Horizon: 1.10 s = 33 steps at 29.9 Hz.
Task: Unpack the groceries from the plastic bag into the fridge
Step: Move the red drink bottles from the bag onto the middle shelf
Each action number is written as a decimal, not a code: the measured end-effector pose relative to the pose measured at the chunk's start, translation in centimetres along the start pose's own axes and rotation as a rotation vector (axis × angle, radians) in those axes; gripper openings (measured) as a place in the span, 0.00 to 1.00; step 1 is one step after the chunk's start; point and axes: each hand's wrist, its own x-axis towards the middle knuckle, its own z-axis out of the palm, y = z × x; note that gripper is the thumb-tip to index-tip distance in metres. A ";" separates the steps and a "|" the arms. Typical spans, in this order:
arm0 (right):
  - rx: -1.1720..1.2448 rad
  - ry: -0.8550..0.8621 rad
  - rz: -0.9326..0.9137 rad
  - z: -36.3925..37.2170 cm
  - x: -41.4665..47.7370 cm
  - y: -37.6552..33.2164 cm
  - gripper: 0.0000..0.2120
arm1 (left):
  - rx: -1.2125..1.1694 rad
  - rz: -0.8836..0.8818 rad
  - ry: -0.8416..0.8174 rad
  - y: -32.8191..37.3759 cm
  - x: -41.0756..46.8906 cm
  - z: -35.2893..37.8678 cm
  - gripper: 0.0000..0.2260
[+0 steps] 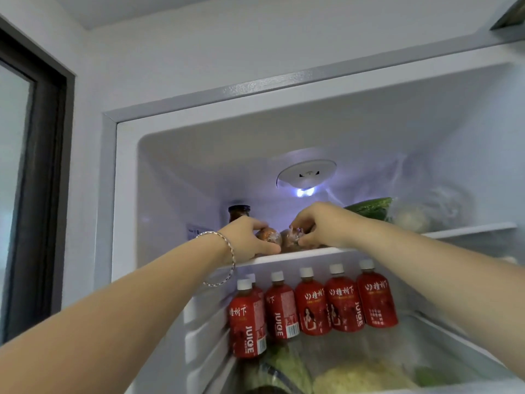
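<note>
Both my arms reach up to the top shelf (306,253) of the open fridge. My left hand (244,237) grips a round orange-brown item wrapped in clear film (268,236) at the shelf's front. Beside it, my right hand (324,224) pinches a second film-wrapped item (294,236), which lies on the shelf. The two wrapped items touch each other. The plastic bag is not in view.
A dark-capped jar (239,212) stands behind my left hand. A cucumber (370,207) and a bagged pale vegetable (420,214) lie on the shelf's right. Several red juice bottles (312,302) line the shelf below, with leafy greens (287,368) under them. A dark door frame (42,166) is at left.
</note>
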 end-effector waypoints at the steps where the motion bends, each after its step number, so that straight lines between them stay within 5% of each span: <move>1: -0.010 0.005 0.011 0.0 0.0 0.0 0.15 | -0.005 -0.003 0.012 0.0 0.2 0.1 0.29; 11: -0.041 0.125 0.074 -0.3 -2.4 -1.1 0.21 | -0.033 -0.006 0.045 1.3 -2.4 0.3 0.26; 17: 0.034 0.253 -0.196 1.0 -10.1 -3.9 0.12 | 0.206 0.056 0.046 2.7 -11.5 0.9 0.25; 21: 0.130 -0.070 -0.263 3.8 -14.7 -6.0 0.12 | 0.243 -0.105 0.061 3.6 -18.3 2.3 0.18; 25: 0.113 -0.475 -0.327 7.3 -19.1 -8.4 0.13 | 0.283 -0.434 -0.103 4.3 -26.5 4.2 0.12; 30: 0.001 -0.808 -0.547 10.4 -26.5 -14.4 0.18 | 0.237 -0.818 -0.251 5.0 -39.6 5.1 0.09; 33: -0.024 -0.918 -0.714 10.9 -32.2 -19.5 0.18 | 0.188 -1.081 -0.204 6.1 -49.0 4.6 0.09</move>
